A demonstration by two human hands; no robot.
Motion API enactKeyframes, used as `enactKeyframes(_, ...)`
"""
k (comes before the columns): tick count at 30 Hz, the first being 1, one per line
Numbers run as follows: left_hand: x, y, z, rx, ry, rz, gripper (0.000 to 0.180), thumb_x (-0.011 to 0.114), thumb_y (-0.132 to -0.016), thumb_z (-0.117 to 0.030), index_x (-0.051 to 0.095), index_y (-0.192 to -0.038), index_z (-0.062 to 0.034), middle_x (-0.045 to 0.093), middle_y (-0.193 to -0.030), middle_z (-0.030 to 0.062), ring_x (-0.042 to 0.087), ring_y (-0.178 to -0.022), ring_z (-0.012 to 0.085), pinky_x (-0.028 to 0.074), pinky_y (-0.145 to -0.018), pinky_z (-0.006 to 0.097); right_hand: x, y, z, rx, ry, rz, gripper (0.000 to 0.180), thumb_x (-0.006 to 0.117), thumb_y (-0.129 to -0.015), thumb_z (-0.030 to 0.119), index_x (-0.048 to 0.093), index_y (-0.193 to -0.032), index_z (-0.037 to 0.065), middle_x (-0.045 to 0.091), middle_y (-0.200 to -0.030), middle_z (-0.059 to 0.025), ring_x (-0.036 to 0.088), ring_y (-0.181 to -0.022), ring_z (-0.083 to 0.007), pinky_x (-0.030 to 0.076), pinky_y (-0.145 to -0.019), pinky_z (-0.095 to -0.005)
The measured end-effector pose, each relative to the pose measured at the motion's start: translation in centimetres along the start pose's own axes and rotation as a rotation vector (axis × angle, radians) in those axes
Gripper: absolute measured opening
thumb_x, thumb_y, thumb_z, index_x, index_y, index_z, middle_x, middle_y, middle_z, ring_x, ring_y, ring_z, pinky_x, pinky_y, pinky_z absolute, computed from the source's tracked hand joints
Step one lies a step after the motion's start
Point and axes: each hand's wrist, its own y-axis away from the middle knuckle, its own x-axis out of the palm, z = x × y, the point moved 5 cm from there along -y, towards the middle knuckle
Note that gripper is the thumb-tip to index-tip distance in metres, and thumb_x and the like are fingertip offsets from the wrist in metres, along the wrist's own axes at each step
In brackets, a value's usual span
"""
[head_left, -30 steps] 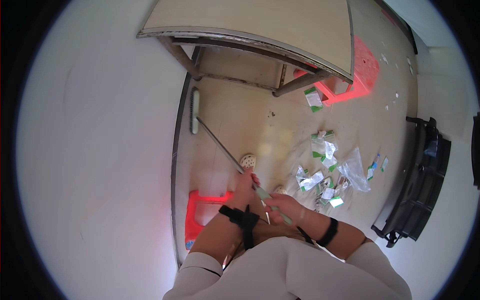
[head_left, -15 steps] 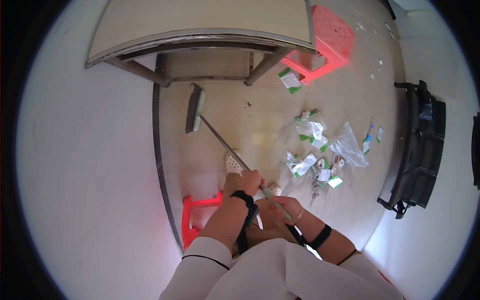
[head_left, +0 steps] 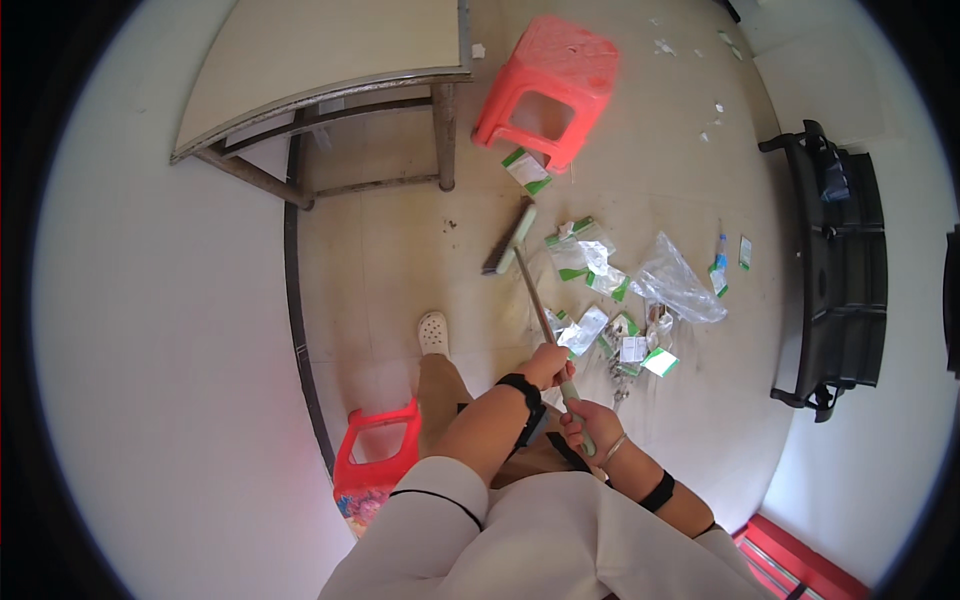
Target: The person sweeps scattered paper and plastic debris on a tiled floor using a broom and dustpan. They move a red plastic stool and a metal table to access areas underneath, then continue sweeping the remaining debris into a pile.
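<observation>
I hold a long-handled broom with both hands. My left hand grips the shaft higher up, and my right hand is closed on the pale green grip at its end. The broom's brush head rests on the tiled floor beside a scatter of green-and-white packets and a crumpled clear plastic bag. More packets lie close to my hands. My foot in a white clog stands left of the shaft.
A table with metal legs stands at the top left. A red plastic stool sits beside it, and another red stool by the white wall at lower left. A black rack lines the right side.
The broom head has swept from under the table toward the right, up against the packets. The view has shifted, bringing the red stool and litter closer to centre.
</observation>
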Motion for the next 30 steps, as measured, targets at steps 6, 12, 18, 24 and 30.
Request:
enactKeyframes(6,2.4,5.3,4.0,0.150,0.246,-0.033,0.016,0.045,-0.070,-0.017,0.044,-0.066,-0.0015,0.046,-0.054,0.0067,0.046,-0.045,0.0162,0.035,-0.037,0.027,-3.3,5.4,-1.1,0.066,0.280,0.205,0.013,0.040,-0.075,0.016,0.035,-0.079,0.005,0.040,-0.065,-0.0043,0.034,-0.044,-0.0059,0.027,-0.033,-0.0153)
enactKeyframes(12,-10.0,7.3,9.1,0.343,0.571,-0.312,0.022,0.045,-0.072,-0.024,0.043,-0.064,-0.0039,0.043,-0.051,0.0054,0.042,-0.045,0.0156,0.035,-0.042,0.026,-0.9,0.2,-7.3,0.503,0.332,0.356,0.018,0.043,-0.074,0.016,0.037,-0.086,0.004,0.042,-0.066,-0.0040,0.039,-0.047,-0.0057,0.033,-0.036,-0.0155)
enactKeyframes(18,-20.3,13.3,11.9,0.310,0.821,-0.425,0.029,0.041,-0.074,-0.031,0.038,-0.058,-0.0060,0.043,-0.053,0.0047,0.041,-0.048,0.0154,0.036,-0.046,0.027,7.4,-4.0,-14.8,0.402,0.696,0.389,0.013,0.047,-0.070,0.016,0.041,-0.064,0.006,0.038,-0.046,0.0010,0.036,-0.033,-0.0060,0.029,-0.028,-0.0164)
enactKeyframes(24,-25.3,10.3,13.9,0.277,0.462,-0.338,0.032,0.049,-0.069,-0.034,0.044,-0.060,-0.0036,0.045,-0.052,0.0064,0.044,-0.048,0.0187,0.038,-0.043,0.026,8.0,-9.7,-17.9,0.388,0.548,0.256,0.011,0.049,-0.068,0.012,0.042,-0.059,0.008,0.037,-0.044,0.0005,0.035,-0.032,-0.0061,0.025,-0.027,-0.0171)
enactKeyframes(30,-16.0,6.7,8.6,0.860,-0.979,-0.428,0.020,0.061,-0.056,-0.011,0.044,-0.060,-0.0023,0.044,-0.051,0.0016,0.040,-0.046,0.0148,0.034,-0.042,0.025,1.9,-9.2,-10.2,0.313,0.518,0.166,0.012,0.051,-0.067,0.014,0.044,-0.066,0.004,0.041,-0.052,-0.0006,0.035,-0.036,-0.0031,0.024,-0.027,-0.0136)
